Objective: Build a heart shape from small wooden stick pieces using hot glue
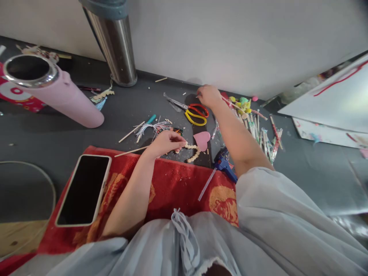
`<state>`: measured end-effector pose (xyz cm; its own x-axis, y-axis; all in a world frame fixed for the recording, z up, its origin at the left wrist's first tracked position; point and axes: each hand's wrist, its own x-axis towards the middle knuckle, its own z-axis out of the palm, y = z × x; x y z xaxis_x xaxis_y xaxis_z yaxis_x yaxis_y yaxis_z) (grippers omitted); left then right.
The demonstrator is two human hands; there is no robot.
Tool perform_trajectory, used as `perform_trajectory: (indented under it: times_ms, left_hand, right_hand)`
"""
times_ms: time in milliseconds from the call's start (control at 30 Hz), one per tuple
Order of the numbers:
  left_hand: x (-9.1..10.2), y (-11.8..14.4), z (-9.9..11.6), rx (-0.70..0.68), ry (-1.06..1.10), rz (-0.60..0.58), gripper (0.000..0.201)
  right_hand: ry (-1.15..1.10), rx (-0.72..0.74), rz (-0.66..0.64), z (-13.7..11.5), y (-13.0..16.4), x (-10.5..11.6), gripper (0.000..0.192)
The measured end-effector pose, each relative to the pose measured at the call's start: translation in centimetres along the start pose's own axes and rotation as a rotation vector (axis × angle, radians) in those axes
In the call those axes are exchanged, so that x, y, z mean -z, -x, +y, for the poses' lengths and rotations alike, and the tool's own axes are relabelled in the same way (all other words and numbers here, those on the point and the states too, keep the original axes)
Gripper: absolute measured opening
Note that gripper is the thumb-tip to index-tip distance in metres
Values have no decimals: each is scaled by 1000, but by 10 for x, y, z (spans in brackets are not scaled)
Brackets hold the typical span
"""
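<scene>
My left hand (168, 143) is closed in a pinch on one end of a curved strip of small pale pieces (193, 156), just above the edge of the red towel. A pink heart cutout (202, 140) lies against the strip's right side. My right hand (209, 96) is stretched out to the wall, its fingers curled down at the table; what is between the fingertips is too small to make out. Right below it lie scissors (197, 114) with one red and one yellow handle. Beneath my right forearm rests a blue glue gun (225, 165) with a clear glue stick.
On the left stand a pink tumbler (71, 96) and a steel flask (119, 50). A phone (83, 189) lies on the red towel (184, 188). Thin sticks and a bundle of white strings (153, 129) are near my left hand. Wrapped sticks (266, 138) are piled to the right.
</scene>
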<state>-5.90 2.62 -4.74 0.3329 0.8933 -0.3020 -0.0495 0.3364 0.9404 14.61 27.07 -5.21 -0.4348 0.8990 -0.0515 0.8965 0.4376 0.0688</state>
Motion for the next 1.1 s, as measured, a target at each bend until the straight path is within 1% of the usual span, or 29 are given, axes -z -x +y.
perform_trajectory:
  times_ms: [133, 233, 300, 400, 467, 533, 633, 700, 800, 867, 1000, 1100]
  left_hand:
    - [-1, 1, 2, 12, -11, 6, 4]
    - [-1, 0, 1, 18, -11, -3, 5]
    - [-1, 0, 0, 17, -9, -9, 7]
    - [-1, 0, 0, 16, -11, -8, 10]
    - [-1, 0, 0, 13, -15, -7, 11]
    - [0, 0, 0, -1, -24, -7, 13]
    - [0, -1, -2, -16, -15, 4, 19]
    - [-1, -2, -2, -9, 20, 18, 26]
    - [-2, -2, 0, 2, 82, 30, 34]
    - [-3, -2, 3, 1, 110, 43, 36]
    - [-4, 0, 7, -33, 154, 67, 34]
    - [-4, 0, 8, -51, 186, 77, 30]
  right_hand:
    - [-13, 11, -12, 4, -13, -11, 35]
    - [-7, 68, -30, 5, -16, -14, 38]
    - [-5, 85, -47, 3, -14, -10, 39]
    - [-20, 48, -52, -3, -3, 6, 36]
    - [-63, 15, -40, -10, 12, 21, 31]
    - [-175, 44, -14, -20, 36, 38, 24]
    - [-401, 98, 53, -39, 84, 59, 14]
    - [-556, 115, 129, -53, 118, 66, 15]
    - [-786, 156, 219, -72, 160, 63, 17]
    - [-914, 136, 269, -81, 178, 54, 17]
    - [-1183, -12, 310, -97, 198, 33, 20]
    - [-1373, -60, 313, -106, 204, 22, 28]
